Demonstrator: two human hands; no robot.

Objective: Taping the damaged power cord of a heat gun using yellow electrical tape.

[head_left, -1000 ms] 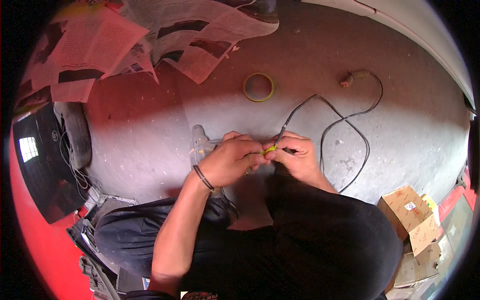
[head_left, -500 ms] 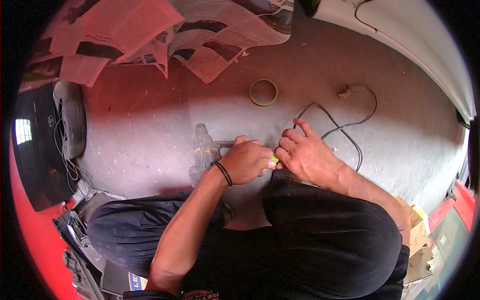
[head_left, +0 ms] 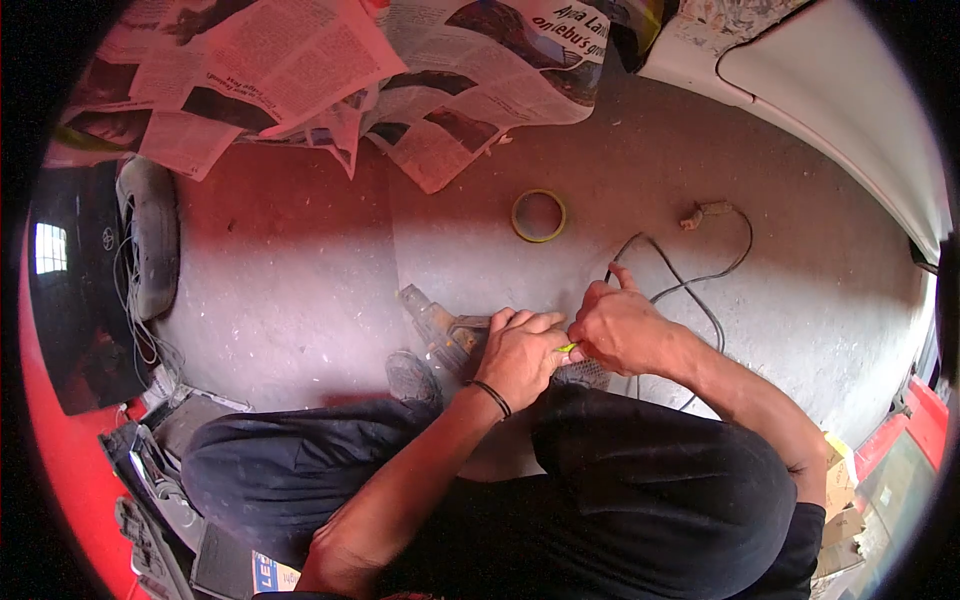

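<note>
My left hand (head_left: 522, 348), with a dark band at its wrist, is closed in front of my knees. A small yellow-green thing (head_left: 567, 348) shows at its thumb, mostly hidden, so its kind is unclear. Touching it from the other side is my right hand (head_left: 628, 328). Its fingers are curled in and the index finger points away; what they pinch is hidden. A worn grey and yellow power tool (head_left: 445, 328) lies on the floor beside my left hand, which partly covers it. A black power cord (head_left: 685, 275) runs out past my right hand.
Beyond my hands, a roll of yellow tape (head_left: 539, 216) lies on the floor. Newspaper sheets (head_left: 440, 120) hang at the far left. A white curved panel (head_left: 800, 100) borders the far right. Left stands a black glossy panel (head_left: 85, 290); cardboard (head_left: 842, 527) sits at right.
Both hands have shifted slightly right and nearer, still together at the yellow-green thing. The power tool now appears tilted and lower in view. A shoe tip shows beside it.
</note>
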